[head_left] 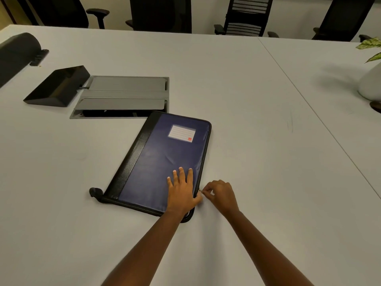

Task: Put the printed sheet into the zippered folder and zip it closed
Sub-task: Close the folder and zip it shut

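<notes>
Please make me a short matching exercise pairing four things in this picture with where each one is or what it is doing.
1. left hand
2. right hand
3. label
4. plant pot

A. at the table's far right edge
B. pinching at the folder's zipper edge
C. on the blue cover's far end
D. flat on the cover

Pairs: 1-D, 2-B, 3-C, 4-A

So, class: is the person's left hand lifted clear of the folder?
No. The left hand lies flat on the blue folder cover.

an office meeting room: long white table [226, 83], office chairs [245, 16].
</notes>
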Demonstrator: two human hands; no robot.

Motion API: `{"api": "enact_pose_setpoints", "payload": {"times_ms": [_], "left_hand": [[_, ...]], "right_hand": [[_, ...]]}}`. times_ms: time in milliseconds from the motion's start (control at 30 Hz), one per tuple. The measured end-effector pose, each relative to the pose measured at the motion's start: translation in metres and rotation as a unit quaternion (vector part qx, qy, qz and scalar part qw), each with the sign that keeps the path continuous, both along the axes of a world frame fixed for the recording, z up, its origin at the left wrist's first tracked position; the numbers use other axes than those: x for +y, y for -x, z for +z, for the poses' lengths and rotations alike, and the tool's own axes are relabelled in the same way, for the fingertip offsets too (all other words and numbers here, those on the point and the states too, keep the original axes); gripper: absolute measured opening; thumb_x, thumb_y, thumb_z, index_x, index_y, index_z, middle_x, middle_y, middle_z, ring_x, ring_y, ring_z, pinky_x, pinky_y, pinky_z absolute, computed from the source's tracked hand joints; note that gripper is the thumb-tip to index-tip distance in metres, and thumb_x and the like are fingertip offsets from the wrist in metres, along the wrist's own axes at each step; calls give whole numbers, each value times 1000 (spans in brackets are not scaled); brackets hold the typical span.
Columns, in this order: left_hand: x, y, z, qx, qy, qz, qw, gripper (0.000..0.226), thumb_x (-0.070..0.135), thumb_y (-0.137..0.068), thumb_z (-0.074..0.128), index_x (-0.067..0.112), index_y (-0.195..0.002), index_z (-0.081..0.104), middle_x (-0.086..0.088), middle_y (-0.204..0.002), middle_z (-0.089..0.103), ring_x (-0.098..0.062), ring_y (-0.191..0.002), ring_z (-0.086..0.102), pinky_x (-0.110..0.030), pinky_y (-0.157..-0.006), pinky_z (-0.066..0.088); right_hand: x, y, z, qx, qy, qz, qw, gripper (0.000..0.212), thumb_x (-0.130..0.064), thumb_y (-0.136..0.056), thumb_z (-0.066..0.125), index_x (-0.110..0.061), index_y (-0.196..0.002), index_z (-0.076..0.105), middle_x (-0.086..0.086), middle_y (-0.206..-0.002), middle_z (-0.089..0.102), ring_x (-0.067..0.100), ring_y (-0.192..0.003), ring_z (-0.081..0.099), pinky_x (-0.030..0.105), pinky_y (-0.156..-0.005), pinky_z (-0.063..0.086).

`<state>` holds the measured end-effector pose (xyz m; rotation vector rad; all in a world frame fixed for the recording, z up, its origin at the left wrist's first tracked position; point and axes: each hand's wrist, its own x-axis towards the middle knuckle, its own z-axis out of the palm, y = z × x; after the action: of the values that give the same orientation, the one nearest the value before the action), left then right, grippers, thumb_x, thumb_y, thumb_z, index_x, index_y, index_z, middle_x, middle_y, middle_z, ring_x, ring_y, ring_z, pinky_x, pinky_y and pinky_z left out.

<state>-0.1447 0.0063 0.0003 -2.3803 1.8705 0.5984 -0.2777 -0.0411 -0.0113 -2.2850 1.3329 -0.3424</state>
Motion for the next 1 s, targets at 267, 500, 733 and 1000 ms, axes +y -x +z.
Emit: {"api": "enact_pose_setpoints", "payload": {"times_ms": [267,500,733,1000], "left_hand": [[8,-9,1,-21,8,-25,999,75,46,-93,35,13,-148,-3,-16,-158,-2,-37,-145,-1,-52,-117,4],[19,-26,0,-37,-9,-71,997,73,42,-94,33,12,-148,-5,-15,-158,-3,-36,-145,-1,-52,-117,5],[27,-43,4,-63,-32,-107,992,70,39,-93,31,10,-148,1,-16,-158,1,-36,-145,4,-53,-117,9],[33,-63,5,-84,29,-100,991,68,48,-73,33,5,-117,63,-14,-121,65,-28,-108,65,-44,-87,53]], "right_hand": [[-38,-21,13,84,20,2,996,20,-26,-88,55,-13,-93,69,8,-98,71,26,-96,58,35,-82,38],[-56,-38,15,129,28,-23,991,24,-24,-91,49,-12,-98,68,9,-101,70,26,-95,59,37,-84,39],[-54,-54,18,147,-3,-35,989,26,-22,-94,46,-11,-107,65,13,-107,66,28,-100,59,36,-87,40],[-25,-65,12,59,-73,-41,995,26,-16,-93,46,-2,-103,66,19,-104,66,29,-93,61,33,-83,47]]}}
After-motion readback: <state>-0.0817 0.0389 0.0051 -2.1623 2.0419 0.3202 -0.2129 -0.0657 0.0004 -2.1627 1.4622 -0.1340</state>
